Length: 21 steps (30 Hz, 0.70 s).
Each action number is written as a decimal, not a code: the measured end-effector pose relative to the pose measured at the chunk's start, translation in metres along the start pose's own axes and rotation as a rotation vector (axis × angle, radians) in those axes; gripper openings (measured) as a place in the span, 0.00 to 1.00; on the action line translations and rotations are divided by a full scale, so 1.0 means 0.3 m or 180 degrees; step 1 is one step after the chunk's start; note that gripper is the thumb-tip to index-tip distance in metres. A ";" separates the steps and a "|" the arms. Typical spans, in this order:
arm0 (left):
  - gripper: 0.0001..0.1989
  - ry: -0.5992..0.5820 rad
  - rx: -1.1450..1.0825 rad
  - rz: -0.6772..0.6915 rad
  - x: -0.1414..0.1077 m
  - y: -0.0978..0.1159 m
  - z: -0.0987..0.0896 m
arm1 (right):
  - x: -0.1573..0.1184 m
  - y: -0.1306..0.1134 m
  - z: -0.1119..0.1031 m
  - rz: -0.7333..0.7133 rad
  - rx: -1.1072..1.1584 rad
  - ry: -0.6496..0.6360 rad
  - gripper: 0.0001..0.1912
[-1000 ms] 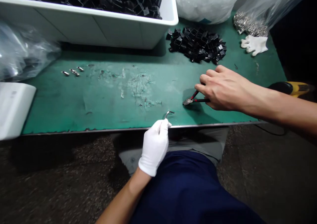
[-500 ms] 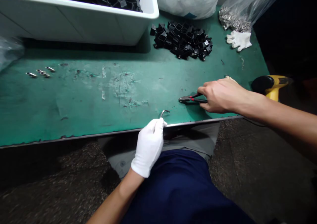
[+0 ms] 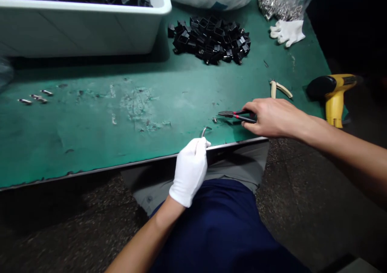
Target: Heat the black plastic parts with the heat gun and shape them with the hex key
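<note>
My left hand (image 3: 191,166), in a white glove, is closed on a bent metal hex key (image 3: 205,131) at the bench's front edge; the short arm sticks out above the fingers. My bare right hand (image 3: 270,116) is closed round the handles of cutting pliers (image 3: 237,115) with black and red grips. Their jaws point left, low over the green bench top. Just below the jaw tips lies a small metal piece (image 3: 214,120), apart from them. A second pair of pliers with cream handles (image 3: 273,88) lies beyond my right hand.
A white bin (image 3: 81,29) of black parts stands at the back left, a pile of black plastic parts (image 3: 211,39) beside it. Several metal pins (image 3: 38,98) lie left. At right are a yellow heat gun (image 3: 335,100), a white glove (image 3: 287,32) and a bag of metal pieces (image 3: 279,5).
The pliers have shifted slightly up, and a small metal piece now shows by their jaws. The cream-handled pliers are more in view. My left hand still grips the hex key; the view has shifted.
</note>
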<state>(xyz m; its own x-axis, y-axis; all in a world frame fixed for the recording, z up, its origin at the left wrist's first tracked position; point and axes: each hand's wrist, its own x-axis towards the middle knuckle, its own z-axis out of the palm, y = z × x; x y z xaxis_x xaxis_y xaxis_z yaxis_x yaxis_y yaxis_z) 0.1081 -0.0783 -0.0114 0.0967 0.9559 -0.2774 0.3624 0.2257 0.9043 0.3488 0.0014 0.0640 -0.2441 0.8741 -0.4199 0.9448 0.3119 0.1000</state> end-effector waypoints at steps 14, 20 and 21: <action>0.15 0.0019 0.0140 0.0084 0.024 0.011 0.021 | 0.094 0.011 -0.069 -0.0835 -0.1068 0.0230 0.24; 0.16 0.0064 0.0090 0.0176 0.027 -0.002 0.021 | 0.100 0.007 -0.081 -0.0854 -0.1088 0.0134 0.26; 0.16 0.0074 0.0111 0.0210 0.028 -0.006 0.021 | 0.102 0.006 -0.082 -0.0861 -0.1045 0.0147 0.27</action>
<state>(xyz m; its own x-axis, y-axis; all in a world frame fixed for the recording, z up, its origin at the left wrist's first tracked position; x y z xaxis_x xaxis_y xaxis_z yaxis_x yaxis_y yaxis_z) 0.1141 -0.0719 -0.0174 0.1000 0.9727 -0.2094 0.3880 0.1557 0.9084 0.3378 0.0378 0.0736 -0.4901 0.7580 -0.4305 0.7276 0.6276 0.2768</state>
